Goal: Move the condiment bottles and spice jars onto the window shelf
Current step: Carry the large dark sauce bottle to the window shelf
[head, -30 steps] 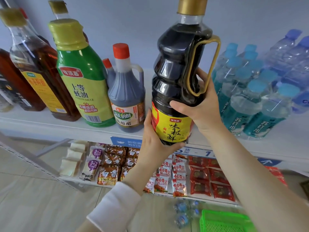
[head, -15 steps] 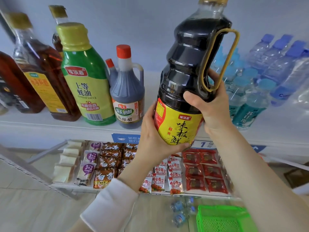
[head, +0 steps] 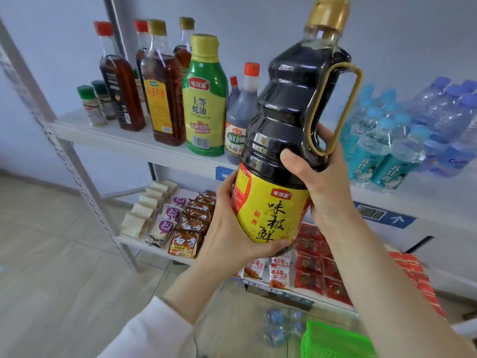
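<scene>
One nearly full soy sauce bottle [head: 284, 112], left hand [head: 232, 228] and right hand [head: 325, 177] fingers gripping it

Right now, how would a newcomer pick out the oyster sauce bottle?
Look at the white upper shelf, left of the water bottles. In the condiment row stands the oyster sauce bottle: the only green one, with a yellow cap.

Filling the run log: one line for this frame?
soy sauce bottle: held up before shelf; left hand: cups base; right hand: grips its waist; oyster sauce bottle: on shelf
</scene>
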Tool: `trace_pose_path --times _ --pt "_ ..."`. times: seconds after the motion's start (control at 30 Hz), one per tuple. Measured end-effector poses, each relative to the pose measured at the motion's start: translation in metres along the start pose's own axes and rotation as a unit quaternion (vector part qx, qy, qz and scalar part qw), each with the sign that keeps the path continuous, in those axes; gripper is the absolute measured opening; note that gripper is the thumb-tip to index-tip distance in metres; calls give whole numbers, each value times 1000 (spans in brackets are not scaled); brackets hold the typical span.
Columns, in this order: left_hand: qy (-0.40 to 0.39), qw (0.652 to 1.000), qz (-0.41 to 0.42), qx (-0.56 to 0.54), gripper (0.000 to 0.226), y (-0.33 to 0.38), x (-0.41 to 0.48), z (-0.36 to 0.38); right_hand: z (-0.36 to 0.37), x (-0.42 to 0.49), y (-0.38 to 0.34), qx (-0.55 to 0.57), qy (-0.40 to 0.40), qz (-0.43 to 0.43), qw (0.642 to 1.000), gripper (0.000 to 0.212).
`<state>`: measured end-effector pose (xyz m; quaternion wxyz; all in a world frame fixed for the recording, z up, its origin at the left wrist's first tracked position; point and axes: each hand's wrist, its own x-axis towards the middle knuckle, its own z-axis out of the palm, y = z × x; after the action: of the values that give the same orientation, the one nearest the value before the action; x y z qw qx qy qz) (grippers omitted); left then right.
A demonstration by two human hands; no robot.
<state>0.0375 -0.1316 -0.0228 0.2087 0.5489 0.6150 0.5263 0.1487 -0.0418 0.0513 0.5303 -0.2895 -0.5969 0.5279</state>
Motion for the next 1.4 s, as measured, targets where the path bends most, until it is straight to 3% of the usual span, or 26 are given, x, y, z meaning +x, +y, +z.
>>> trace_pose_path --times 0.2,0.3,0.67,0.97,1.17,1.4 --pt "55 997 -49 14 120 -13 -40 -60 74 -24 -2 0 -51 22 998 79" --pt "82 994 -62 27 117 -24 -56 -110 131 -33 -2 9 -75 32 997 91" --pt "185 981 -65 -3 119 -87 -146 -382 425 -103 -6 85 -216 85 969 93" --pt "275 954 -118 11 118 -142 -200 -542 618 -147 14 105 -325 127 931 72" --pt "335 931 -145 17 119 -200 -201 -630 737 -146 46 73 -391 127 908 74" --pt "372 914 -161 34 122 -250 -172 -745 876 -118 69 109 -428 142 886 79"
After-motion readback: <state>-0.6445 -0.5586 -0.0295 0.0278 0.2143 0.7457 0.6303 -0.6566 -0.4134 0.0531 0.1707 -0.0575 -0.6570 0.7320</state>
